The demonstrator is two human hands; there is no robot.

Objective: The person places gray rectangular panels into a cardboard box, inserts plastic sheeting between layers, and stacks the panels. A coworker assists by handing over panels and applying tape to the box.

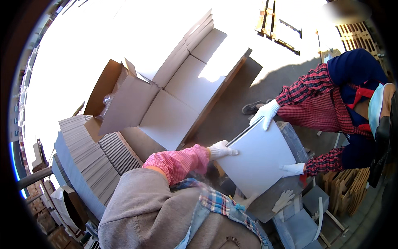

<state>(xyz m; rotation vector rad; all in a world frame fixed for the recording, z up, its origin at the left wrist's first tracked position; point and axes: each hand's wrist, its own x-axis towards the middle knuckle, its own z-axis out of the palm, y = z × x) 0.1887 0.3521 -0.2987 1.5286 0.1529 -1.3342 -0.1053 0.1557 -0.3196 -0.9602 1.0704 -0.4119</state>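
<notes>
A flat white panel [259, 155], with a dark line along its far left edge, is held between me and a co-worker. My left hand [223, 150], in a white glove below a pink checked sleeve, is closed on the panel's left edge. Down at its near corner my right hand [245, 200] seems to grip it, with the fingers partly hidden. One gloved hand of the co-worker [265, 113] holds the far corner, while the other [293, 169] touches the right edge. Beneath the panel is a grey work surface [265, 207], with a loose white glove [283, 201] lying on it.
Large stacks of folded cardboard [178, 99] stand ahead to the left, beside an open brown carton [105, 89]. More upright cardboard sheets [85, 155] are at my left. A plastic-wrapped stack [292, 139] is by the co-worker. Wooden pallets [358, 39] lie farther off; a blue-grey stool [296, 230] stands near right.
</notes>
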